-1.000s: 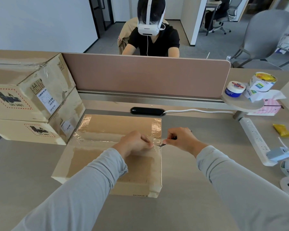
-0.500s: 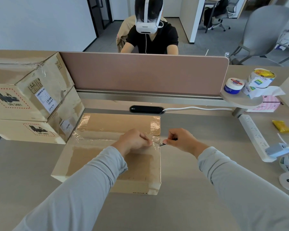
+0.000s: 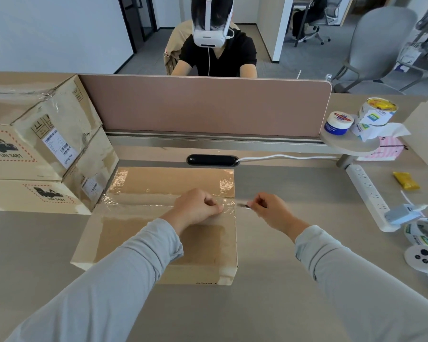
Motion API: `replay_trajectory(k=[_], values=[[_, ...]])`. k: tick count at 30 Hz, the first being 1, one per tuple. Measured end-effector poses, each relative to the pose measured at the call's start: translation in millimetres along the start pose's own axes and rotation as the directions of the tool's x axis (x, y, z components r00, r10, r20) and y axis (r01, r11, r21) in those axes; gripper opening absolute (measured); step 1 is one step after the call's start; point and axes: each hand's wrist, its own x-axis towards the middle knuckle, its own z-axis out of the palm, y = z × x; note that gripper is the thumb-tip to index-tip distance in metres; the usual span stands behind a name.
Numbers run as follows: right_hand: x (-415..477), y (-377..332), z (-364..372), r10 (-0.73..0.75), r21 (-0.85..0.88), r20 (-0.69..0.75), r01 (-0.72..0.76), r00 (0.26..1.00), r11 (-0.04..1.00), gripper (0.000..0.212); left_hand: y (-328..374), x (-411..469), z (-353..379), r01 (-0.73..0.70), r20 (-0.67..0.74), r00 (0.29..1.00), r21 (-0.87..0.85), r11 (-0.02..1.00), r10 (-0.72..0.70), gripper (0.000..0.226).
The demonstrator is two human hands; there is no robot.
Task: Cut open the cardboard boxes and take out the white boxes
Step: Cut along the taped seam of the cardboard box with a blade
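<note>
A flat cardboard box [image 3: 139, 233] sealed with clear tape lies on the desk in front of me. My left hand [image 3: 195, 208] rests fisted on its top near the right edge, pressing on the tape seam. My right hand [image 3: 269, 211] is just off the box's right edge, closed on a small knife [image 3: 244, 206] whose blade points left at the taped seam. Two more sealed cardboard boxes [image 3: 35, 149] stand stacked at the left. No white box is visible.
A pink divider [image 3: 208, 104] runs behind the box, with a person in a headset seated beyond it. A white power strip [image 3: 366, 191], tape roll [image 3: 423, 233], yellow packet [image 3: 405, 183] and a small shelf [image 3: 349, 141] with jars stand at the right.
My right hand with the knife has shifted slightly right, away from the box edge. My left hand stays on the seam.
</note>
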Motion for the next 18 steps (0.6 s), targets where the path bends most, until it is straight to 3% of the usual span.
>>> replay_trajectory(k=[3,5,9,12,18], values=[[5,-2,7,0.095,0.045,-0.073,-0.092,0.993,0.995,0.026,-11,-8,-4,-0.195,-0.193,0.956,0.152,0.969,0.223,0.044],[11,-4,11,0.173,0.1,-0.107,-0.162,0.979,0.982,0.026,-26,-7,-15,-0.221,-0.206,0.929,0.361,0.906,0.308,0.064],[19,-4,21,0.309,0.141,-0.129,-0.291,0.942,0.946,0.004,-63,5,-36,-0.138,-0.112,0.967,0.529,0.838,0.23,0.097],[17,4,39,0.381,0.123,-0.13,-0.367,0.915,0.922,0.015,-78,6,-35,-0.139,-0.003,0.985,0.579,0.804,0.172,0.109],[-1,17,84,0.446,0.054,-0.111,-0.443,0.888,0.895,0.019,-82,5,-32,-0.154,0.01,0.982,0.61,0.777,0.187,0.1]])
